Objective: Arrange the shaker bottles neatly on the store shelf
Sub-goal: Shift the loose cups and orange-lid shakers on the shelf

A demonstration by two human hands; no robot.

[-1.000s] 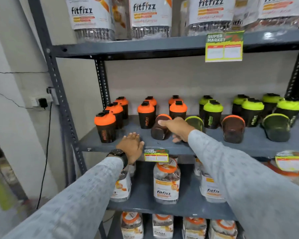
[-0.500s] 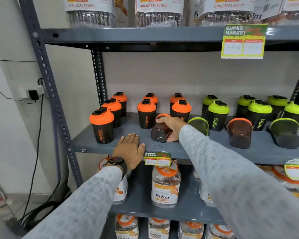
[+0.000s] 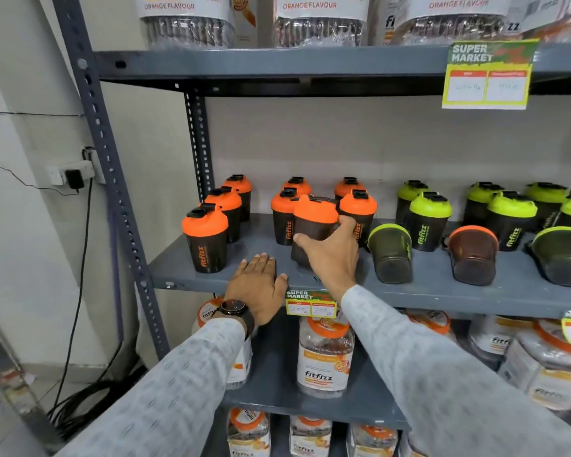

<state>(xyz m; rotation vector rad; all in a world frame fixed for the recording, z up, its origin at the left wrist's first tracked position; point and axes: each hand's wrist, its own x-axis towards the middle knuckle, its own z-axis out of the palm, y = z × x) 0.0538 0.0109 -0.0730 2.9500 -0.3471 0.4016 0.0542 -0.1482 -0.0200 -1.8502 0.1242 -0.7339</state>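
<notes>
Shaker bottle [image 3: 314, 225] with an orange lid is sitting nearly upright on the middle shelf [image 3: 442, 291], the right hand [image 3: 333, 255] wrapping around it. Neighbouring bottles are showing "fitfizz"; a tag [image 3: 310, 305] is reading "SUPER MARKET". The left hand [image 3: 257, 285] is lying flat and open on the shelf edge, holding nothing.

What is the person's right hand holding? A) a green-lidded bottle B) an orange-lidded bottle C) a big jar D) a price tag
B: the right hand wraps around the dark shaker bottle with the orange lid, nearly upright on the grey metal shelf, while the left hand lies flat on the shelf edge.
</notes>
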